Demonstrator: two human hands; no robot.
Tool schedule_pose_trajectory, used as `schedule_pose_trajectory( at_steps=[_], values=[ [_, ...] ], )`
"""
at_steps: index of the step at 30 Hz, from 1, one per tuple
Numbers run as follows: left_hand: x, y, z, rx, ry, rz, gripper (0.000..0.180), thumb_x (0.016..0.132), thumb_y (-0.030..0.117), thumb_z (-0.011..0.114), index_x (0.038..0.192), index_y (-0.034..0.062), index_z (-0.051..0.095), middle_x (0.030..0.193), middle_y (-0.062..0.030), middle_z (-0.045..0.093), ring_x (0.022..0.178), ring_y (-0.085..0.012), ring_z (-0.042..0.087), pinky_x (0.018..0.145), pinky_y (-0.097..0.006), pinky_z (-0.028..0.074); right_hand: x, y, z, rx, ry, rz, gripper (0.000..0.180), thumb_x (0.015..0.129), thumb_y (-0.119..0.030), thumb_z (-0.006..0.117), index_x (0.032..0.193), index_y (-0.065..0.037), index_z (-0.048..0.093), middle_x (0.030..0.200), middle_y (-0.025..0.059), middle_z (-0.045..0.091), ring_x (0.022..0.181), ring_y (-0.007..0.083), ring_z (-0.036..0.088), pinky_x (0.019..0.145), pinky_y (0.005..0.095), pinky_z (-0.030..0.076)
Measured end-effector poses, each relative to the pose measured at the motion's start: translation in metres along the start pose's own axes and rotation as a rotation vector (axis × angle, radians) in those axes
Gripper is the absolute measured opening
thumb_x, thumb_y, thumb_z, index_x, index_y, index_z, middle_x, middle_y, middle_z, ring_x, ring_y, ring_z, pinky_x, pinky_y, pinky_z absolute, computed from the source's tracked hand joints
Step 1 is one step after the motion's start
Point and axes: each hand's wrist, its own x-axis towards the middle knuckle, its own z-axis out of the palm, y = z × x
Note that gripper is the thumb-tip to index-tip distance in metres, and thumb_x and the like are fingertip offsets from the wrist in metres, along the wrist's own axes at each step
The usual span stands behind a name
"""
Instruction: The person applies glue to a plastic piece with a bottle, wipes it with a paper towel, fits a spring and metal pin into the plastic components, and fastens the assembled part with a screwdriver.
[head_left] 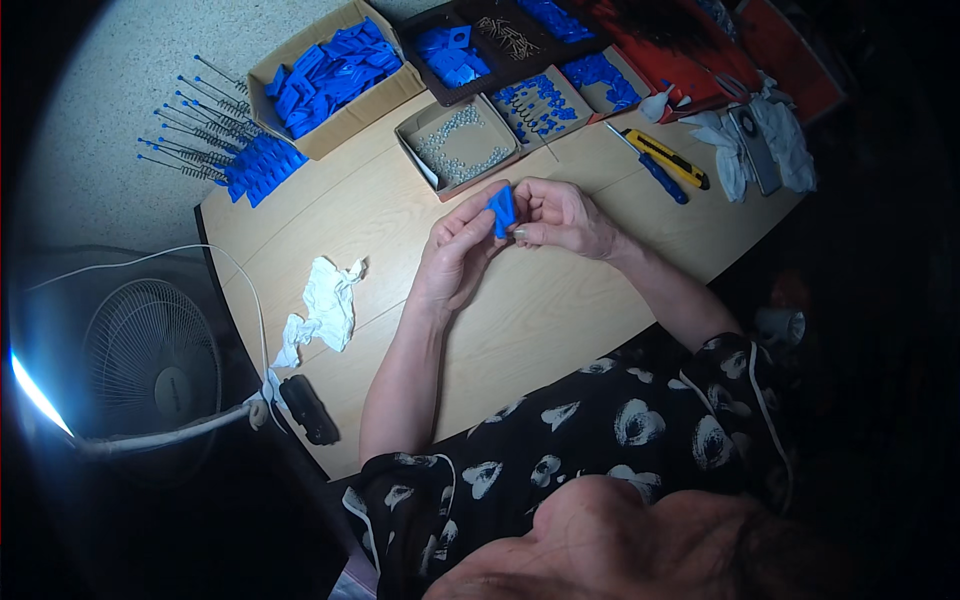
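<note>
A small blue plastic piece point(502, 210) with slanted sides is pinched between the thumb and fingers of my left hand point(456, 248), just above the table. My right hand point(566, 220) is closed beside it, thumb toward curled fingers, with the fingertips at the piece's right side. Whatever my right fingers hold, if anything, is hidden. Just beyond my hands stands a shallow cardboard box point(480, 178) of small clear beads. Another tray holds small blue parts and dark springs point(540, 105).
A carton of blue pieces point(335, 80) stands at the back left, near finished-looking blue parts with springs point(262, 168). On the right lie a screwdriver point(662, 178), a yellow cutter point(665, 158) and a phone point(755, 150). Crumpled tissue point(328, 305), a black case point(310, 410) and a fan point(150, 350) are left.
</note>
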Motion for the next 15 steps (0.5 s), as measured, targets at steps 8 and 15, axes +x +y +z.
schedule_pose_trajectory(
  at_steps=[8, 15],
  values=[
    [-0.0006, -0.0032, -0.0035, -0.028, 0.005, 0.019, 0.047, 0.096, 0.018, 0.061, 0.137, -0.0021, 0.05, 0.118, -0.0094, 0.064, 0.105, -0.018, 0.061, 0.101, -0.037, 0.046, -0.0025, 0.0008, 0.0008, 0.165, 0.106, 0.151, 0.019, 0.093, -0.012, 0.065, 0.103, 0.003, 0.06, 0.087, 0.0091, 0.067, 0.077, 0.0108, 0.064, 0.068, 0.0228, 0.051],
    [-0.0015, 0.0009, 0.0031, -0.007, 0.069, 0.054, 0.052, 0.095, 0.019, 0.063, 0.14, 0.0004, 0.046, 0.117, -0.0052, 0.064, 0.101, -0.0158, 0.061, 0.099, -0.035, 0.045, -0.0068, -0.003, 0.0031, 0.062, 0.197, 0.097, 0.026, 0.092, -0.005, 0.062, 0.116, 0.006, 0.06, 0.092, 0.0105, 0.069, 0.083, 0.0127, 0.068, 0.072, 0.0224, 0.055]
  ],
)
